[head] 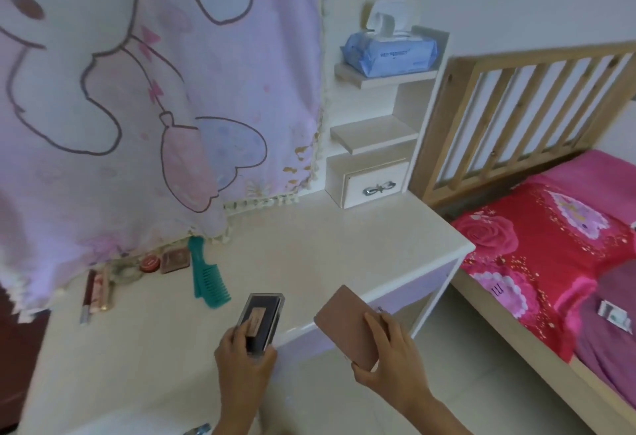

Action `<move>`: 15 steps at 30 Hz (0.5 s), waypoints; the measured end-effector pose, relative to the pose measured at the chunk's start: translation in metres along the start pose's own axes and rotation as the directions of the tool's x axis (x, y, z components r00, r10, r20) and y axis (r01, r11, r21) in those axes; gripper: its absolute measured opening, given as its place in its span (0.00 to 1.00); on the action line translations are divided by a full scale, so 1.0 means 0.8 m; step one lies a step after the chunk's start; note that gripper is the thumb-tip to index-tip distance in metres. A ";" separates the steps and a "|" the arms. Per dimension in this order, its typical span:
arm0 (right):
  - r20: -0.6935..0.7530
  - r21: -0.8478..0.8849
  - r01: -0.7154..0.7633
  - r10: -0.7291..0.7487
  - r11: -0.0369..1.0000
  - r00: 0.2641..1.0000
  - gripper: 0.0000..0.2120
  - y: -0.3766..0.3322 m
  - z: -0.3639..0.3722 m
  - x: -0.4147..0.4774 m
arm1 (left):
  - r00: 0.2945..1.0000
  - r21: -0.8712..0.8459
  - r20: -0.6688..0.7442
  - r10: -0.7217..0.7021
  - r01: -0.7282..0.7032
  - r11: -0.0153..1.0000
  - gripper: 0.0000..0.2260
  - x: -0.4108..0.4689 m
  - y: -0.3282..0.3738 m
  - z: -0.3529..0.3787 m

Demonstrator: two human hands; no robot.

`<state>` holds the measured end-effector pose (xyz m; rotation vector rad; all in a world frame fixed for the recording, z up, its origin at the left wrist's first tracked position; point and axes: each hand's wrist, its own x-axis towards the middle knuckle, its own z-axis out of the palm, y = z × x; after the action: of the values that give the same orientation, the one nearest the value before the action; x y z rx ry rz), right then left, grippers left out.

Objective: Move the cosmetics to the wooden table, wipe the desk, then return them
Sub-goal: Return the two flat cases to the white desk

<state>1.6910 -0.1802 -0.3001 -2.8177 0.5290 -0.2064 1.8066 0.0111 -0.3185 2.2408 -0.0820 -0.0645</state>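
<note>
My left hand (245, 362) grips a dark rectangular cosmetic case (263, 321) with a clear rim, held just above the front edge of the white desk (327, 255). My right hand (387, 362) holds a flat brown palette (346, 322) in the air beyond the desk's front edge. Along the back left of the desk lie a teal comb (204, 276), a small brown compact (175, 260), a round red tin (149, 263), a clear round container (127, 271) and several lipstick-like tubes (96, 291).
A pink cartoon-print cloth (155, 90) hangs over the desk's back. White shelves at the right hold a blue wet-wipe pack (390, 54) and a small drawer (371, 186). A wooden-framed bed (550, 262) with red and pink bedding stands to the right.
</note>
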 end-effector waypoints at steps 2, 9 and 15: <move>-0.009 0.004 -0.002 0.002 1.000 1.000 0.41 -0.003 -0.002 0.037 | 0.999 -0.029 0.017 -0.034 0.035 0.999 0.23 0.031 0.004 0.009; -0.067 0.105 -0.006 0.013 0.994 0.998 0.38 -0.028 0.027 0.145 | 1.000 -0.055 -0.011 -0.021 0.021 0.998 0.24 0.135 0.004 0.033; -0.033 0.123 -0.024 0.029 0.992 0.999 0.38 -0.028 0.051 0.177 | 0.988 0.030 -0.060 -0.140 0.142 0.989 0.23 0.184 -0.005 0.047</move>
<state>1.8370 -0.2031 -0.3199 -2.6908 0.5420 -0.2733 1.9502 -0.0280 -0.3476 2.2780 0.1075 -0.0749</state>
